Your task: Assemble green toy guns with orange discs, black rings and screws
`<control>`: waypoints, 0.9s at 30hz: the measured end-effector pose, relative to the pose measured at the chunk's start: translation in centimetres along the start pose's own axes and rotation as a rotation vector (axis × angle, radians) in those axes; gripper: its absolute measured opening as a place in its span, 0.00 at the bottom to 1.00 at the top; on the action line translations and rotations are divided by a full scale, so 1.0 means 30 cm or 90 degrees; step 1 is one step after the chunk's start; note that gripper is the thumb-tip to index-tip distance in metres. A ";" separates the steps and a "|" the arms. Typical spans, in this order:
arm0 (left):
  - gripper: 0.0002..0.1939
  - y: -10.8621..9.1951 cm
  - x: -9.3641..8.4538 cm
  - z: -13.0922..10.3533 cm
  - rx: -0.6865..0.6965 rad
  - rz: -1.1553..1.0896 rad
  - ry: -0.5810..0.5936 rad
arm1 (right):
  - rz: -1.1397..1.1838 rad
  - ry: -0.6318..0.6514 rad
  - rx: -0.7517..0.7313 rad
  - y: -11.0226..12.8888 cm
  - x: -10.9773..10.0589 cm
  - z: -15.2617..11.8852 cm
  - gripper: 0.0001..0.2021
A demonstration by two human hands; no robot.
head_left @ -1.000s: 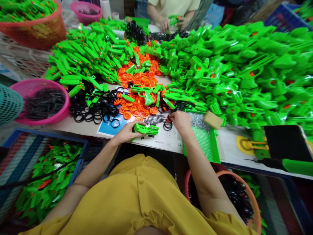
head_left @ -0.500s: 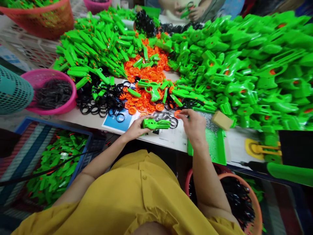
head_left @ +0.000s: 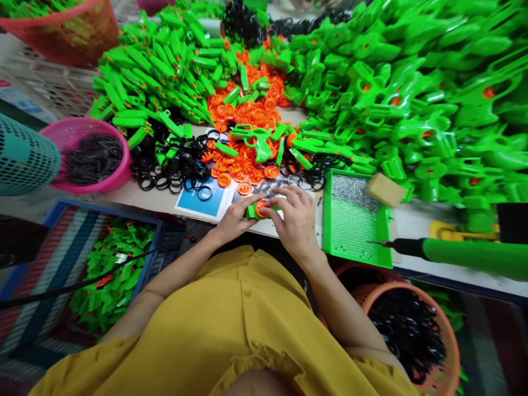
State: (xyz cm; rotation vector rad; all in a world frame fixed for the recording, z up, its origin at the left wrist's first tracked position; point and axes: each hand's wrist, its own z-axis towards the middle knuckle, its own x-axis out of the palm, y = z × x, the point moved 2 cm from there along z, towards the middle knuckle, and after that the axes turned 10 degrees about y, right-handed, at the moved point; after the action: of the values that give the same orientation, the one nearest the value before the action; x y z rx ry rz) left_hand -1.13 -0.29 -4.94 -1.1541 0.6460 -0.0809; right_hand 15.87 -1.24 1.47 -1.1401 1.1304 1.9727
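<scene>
My left hand [head_left: 235,221] grips a small green plastic toy part [head_left: 250,211] at the table's front edge. On top of that part sits an orange disc [head_left: 260,208], with the thumb and fingers of my right hand [head_left: 297,223] closed about it. My right hand covers much of the green part's right end. Just beyond the hands lie loose orange discs [head_left: 247,165] in a heap, and a green toy gun shell [head_left: 259,144] rests on them. Black rings [head_left: 204,192] are scattered to the left, some over a blue and white sheet [head_left: 198,206].
Right of my hands stands a green perforated tray [head_left: 355,231] with small metal pieces, a sponge block [head_left: 385,190] at its edge. An electric screwdriver [head_left: 454,256] points in from the right. Green shells [head_left: 412,104] pile high behind. A pink basket [head_left: 119,179] stands left.
My right hand has moved left with an orange disc and brought it onto the green part in my left hand. The view has shifted slightly, and the screwdriver shows more.
</scene>
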 end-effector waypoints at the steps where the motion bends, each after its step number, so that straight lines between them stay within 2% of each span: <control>1: 0.27 0.001 0.002 -0.003 0.010 0.010 -0.005 | 0.002 0.006 0.001 0.003 -0.002 -0.004 0.05; 9: 0.25 0.001 0.012 -0.011 0.096 0.056 -0.024 | 0.032 0.021 -0.043 -0.005 0.005 -0.016 0.06; 14: 0.24 0.007 0.003 -0.013 0.115 0.052 -0.016 | 0.038 0.016 -0.088 -0.010 0.008 -0.016 0.07; 18: 0.23 0.009 0.004 -0.014 0.104 0.039 -0.021 | 0.030 -0.021 -0.054 0.009 0.006 -0.023 0.05; 22: 0.26 0.005 0.008 -0.013 0.100 0.044 -0.029 | 0.024 -0.054 -0.009 0.022 0.015 -0.028 0.05; 27: 0.24 0.003 0.000 -0.019 0.096 0.020 -0.030 | 0.114 -0.070 -0.027 0.009 0.035 -0.029 0.04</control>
State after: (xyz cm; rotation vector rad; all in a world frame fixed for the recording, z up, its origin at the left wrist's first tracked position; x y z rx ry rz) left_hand -1.46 -0.73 -5.16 -0.9972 0.6054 -0.0742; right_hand 15.52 -2.05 0.41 -0.9668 1.1721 2.1776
